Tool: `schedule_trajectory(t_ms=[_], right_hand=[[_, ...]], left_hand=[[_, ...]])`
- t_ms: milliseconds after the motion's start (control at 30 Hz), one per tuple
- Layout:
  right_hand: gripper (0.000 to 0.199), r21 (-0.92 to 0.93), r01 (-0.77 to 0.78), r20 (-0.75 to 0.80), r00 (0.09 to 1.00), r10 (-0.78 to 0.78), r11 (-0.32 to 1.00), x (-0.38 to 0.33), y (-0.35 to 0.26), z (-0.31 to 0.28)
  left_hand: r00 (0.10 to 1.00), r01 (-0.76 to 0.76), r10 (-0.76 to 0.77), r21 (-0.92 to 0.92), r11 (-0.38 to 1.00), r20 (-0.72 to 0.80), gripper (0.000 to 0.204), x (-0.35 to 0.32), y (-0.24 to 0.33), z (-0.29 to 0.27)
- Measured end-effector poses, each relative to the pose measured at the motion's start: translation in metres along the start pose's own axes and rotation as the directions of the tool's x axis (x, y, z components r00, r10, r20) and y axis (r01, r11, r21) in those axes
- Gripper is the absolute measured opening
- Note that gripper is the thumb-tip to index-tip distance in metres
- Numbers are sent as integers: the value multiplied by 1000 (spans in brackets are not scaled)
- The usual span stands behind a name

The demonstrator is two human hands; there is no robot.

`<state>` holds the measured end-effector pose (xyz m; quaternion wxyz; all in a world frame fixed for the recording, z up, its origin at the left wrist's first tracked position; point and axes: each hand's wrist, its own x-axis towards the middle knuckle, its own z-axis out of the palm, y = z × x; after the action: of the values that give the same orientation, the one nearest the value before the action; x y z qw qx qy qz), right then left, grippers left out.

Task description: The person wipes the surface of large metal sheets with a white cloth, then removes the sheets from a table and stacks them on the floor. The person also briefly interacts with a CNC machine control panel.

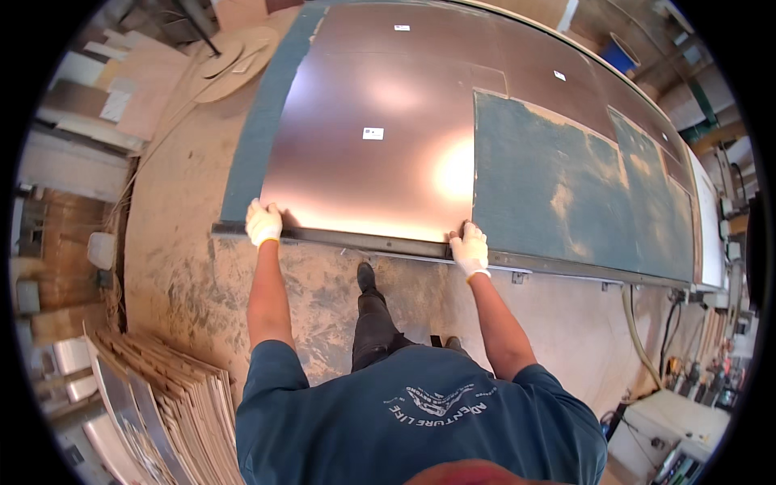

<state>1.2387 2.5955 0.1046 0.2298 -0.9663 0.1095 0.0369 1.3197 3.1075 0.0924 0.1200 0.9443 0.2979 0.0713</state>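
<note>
A large glossy bronze-brown panel (347, 174) with a small white label lies flat on the dark blue-green table bed (566, 202). My left hand (264, 224), in a white glove, is closed at the panel's near left corner. At the near right corner, my right hand (470, 249), also gloved, has its fingers curled over the edge. Both hands rest by the dark rail (380, 242) along the table's front. My fingertips are partly hidden, so how far they reach under the panel does not show.
More brown panels (550, 73) with labels lie farther back on the bed. Several thin boards (178, 396) stand stacked at lower left. A round wooden disc (238, 65) is at the back left, and a hose (638, 339) hangs off the table at right. A blue bin (621, 53) stands beyond.
</note>
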Motion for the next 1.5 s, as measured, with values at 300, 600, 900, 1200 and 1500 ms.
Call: schedule_trajectory(t_ms=[300,600,900,1200,1500], right_hand=[[54,67,-444,89,895,438,893,45,-63,2],[60,52,-439,69,897,436,897,24,-91,-50],[66,211,-626,256,776,576,750,-89,15,-79],[63,459,-492,480,838,260,740,-79,170,-80],[59,361,-450,457,849,266,817,-168,260,-121]], left_hand=[[982,130,-125,-28,991,139,60,50,20,-9],[987,120,-82,-291,949,141,46,52,-4,-32],[904,392,-315,-266,881,289,65,-102,-101,-31],[742,657,-192,-639,400,643,88,-344,-92,-69],[715,699,-456,-567,436,530,92,-589,-93,-75]])
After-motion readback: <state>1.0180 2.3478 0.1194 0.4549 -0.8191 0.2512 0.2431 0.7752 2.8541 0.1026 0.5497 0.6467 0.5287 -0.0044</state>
